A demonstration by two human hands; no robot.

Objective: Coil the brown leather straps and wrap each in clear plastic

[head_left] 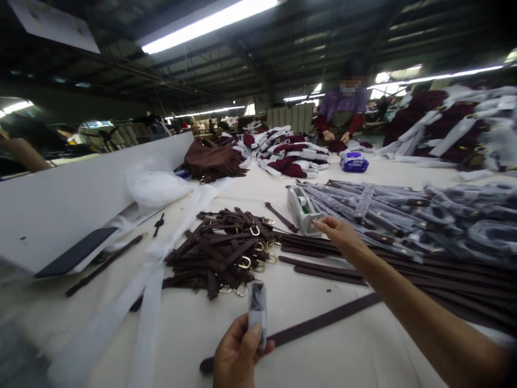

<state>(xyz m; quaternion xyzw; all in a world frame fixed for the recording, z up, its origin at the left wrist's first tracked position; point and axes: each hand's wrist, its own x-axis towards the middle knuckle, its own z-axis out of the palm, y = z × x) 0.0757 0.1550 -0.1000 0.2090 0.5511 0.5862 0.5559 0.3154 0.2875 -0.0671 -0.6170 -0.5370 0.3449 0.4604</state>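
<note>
My left hand (242, 347), low in the middle, is wrapped round a small bundle (257, 310) in grey-white wrapping, held upright. Behind it a long dark brown strap (323, 321) lies slantwise on the table. My right hand (334, 229) reaches to the front end of a grey tape dispenser (301, 210), its thumb and forefinger pinched together there; what they hold, if anything, is too small to tell. Left of the dispenser lies a heap of short brown straps with gold buckles (226, 242).
Plastic-wrapped straps (363, 202) and long brown straps (440, 280) cover the right side. White wrapping strips (151, 318), a brown fringed bag (212, 159) and a blue packet (354, 161) lie about. Across the table stands a person (343, 110) with both hands at maroon pieces.
</note>
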